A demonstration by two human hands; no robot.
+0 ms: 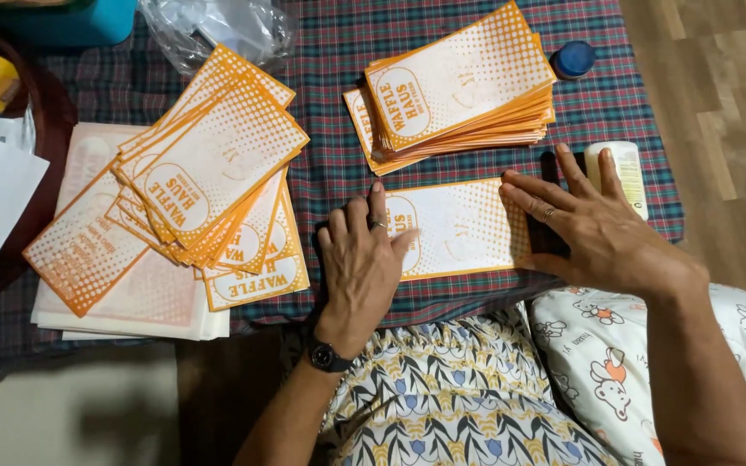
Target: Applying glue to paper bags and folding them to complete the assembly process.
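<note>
Fingers of both hands, left (357, 267) and right (593, 226), lie flat and spread on the orange bag (459, 226) at frame centre, gripping nothing; even pressure outward should keep it smooth.

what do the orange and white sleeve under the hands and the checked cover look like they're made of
The sleeve looks like thin matte paper: flat, crisp edges, printed orange dots. The checked cover seems woven cloth, with a dull plaid weave, draping off the edge. Both the left hand and the right hand press flat on the sleeve.
</note>
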